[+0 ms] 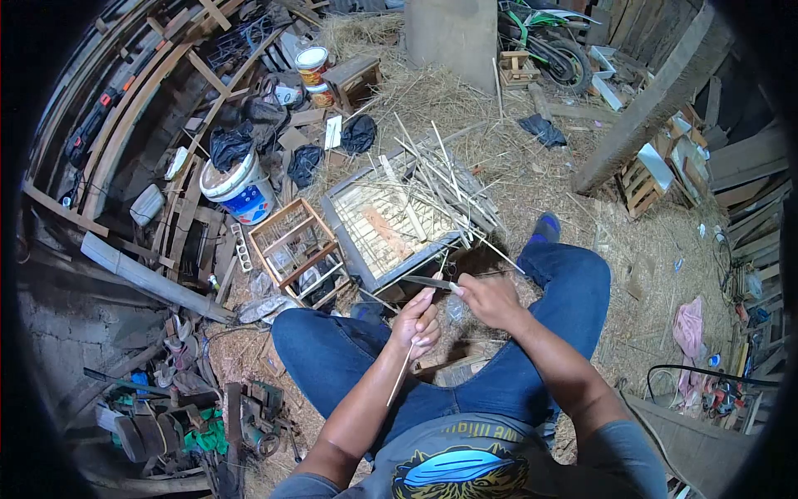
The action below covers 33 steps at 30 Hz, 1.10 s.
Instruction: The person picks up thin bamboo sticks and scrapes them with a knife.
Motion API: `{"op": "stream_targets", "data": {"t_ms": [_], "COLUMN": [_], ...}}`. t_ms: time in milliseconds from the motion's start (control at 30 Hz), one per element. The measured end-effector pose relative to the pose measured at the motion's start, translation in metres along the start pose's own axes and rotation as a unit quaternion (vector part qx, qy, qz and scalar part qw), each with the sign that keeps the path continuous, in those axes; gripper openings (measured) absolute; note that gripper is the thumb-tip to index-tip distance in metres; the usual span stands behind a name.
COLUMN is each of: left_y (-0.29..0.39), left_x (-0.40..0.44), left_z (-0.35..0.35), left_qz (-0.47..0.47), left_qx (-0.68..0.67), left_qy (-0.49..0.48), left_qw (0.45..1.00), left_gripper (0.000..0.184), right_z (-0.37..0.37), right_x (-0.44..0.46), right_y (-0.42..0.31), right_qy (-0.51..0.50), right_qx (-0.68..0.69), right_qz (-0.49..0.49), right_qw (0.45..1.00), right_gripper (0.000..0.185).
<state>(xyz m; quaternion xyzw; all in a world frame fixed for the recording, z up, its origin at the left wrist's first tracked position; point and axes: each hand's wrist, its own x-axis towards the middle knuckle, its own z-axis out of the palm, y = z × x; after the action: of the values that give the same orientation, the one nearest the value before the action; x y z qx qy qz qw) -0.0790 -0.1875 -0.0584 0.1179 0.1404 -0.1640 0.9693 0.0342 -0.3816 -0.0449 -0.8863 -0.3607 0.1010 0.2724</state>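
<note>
My left hand [416, 323] is closed around a thin wooden stick [401, 378], whose lower end points down toward my lap. My right hand [489, 301] grips a knife [431, 283] by its handle. The blade points left and crosses the upper end of the stick just above my left hand. Beyond both hands stands a low grey-framed table [353, 237] with a slatted top. A pile of thin sticks [453, 187] lies across its right side, and a flat reddish-brown wood piece [386, 233] rests on the slats.
Left of the table is a small wooden cage-like frame [278, 218]. A white bucket [237, 187] with a black bag stands behind it. A thick post [644, 104] leans at the right. A vise-like tool [266, 407] sits lower left. Wood shavings and straw cover the floor.
</note>
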Motion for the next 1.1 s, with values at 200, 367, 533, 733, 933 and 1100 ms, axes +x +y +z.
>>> {"op": "stream_targets", "data": {"t_ms": [200,367,533,733,933,1100], "left_y": [-0.004,-0.002,-0.001,-0.006,-0.006,-0.004], "left_x": [-0.008,-0.003,-0.004,-0.007,-0.002,-0.007], "left_z": [-0.001,-0.002,-0.002,0.002,0.004,0.005], "left_qz": [-0.021,0.015,0.005,0.000,0.013,0.040], "left_qx": [0.010,0.001,0.020,0.046,0.041,0.066], "left_qy": [-0.037,0.013,-0.004,-0.006,-0.017,-0.014], "left_qw": [0.999,1.000,1.000,0.999,0.999,0.997], "left_gripper": [0.053,0.048,0.046,0.048,0.052,0.054], "right_z": [-0.022,-0.010,0.004,-0.004,-0.017,0.001], "right_x": [0.015,-0.002,-0.007,0.004,0.000,-0.004], "right_y": [0.038,-0.013,-0.020,0.006,0.001,-0.003], "right_qy": [0.056,0.010,0.006,0.019,0.076,0.117], "right_qx": [-0.015,0.036,0.041,0.002,0.060,0.123], "right_qz": [0.111,0.059,-0.002,0.106,0.081,0.135], "right_qw": [0.992,0.998,0.999,0.994,0.992,0.976], "right_gripper": [0.037,0.032,0.028,0.033,0.033,0.032]}}
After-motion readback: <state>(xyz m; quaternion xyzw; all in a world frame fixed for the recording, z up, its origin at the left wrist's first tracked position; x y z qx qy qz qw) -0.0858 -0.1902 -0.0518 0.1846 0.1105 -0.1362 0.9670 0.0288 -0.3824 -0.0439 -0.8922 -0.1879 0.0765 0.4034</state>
